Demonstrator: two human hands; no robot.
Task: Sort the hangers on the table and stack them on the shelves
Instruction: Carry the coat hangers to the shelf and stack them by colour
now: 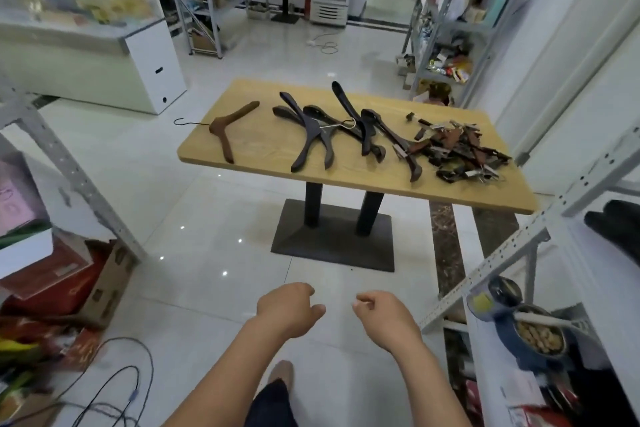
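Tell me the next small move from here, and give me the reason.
Probably step closer and reach the left hand toward the lone reddish-brown wooden hanger. That hand and the right hand hold nothing, short of the light wooden table, and this hanger lies apart from the tangled dark wooden hangers.

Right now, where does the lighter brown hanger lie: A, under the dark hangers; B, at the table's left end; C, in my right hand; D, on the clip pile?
B: the brown hanger lies alone at the table's left end, apart from the dark hangers.
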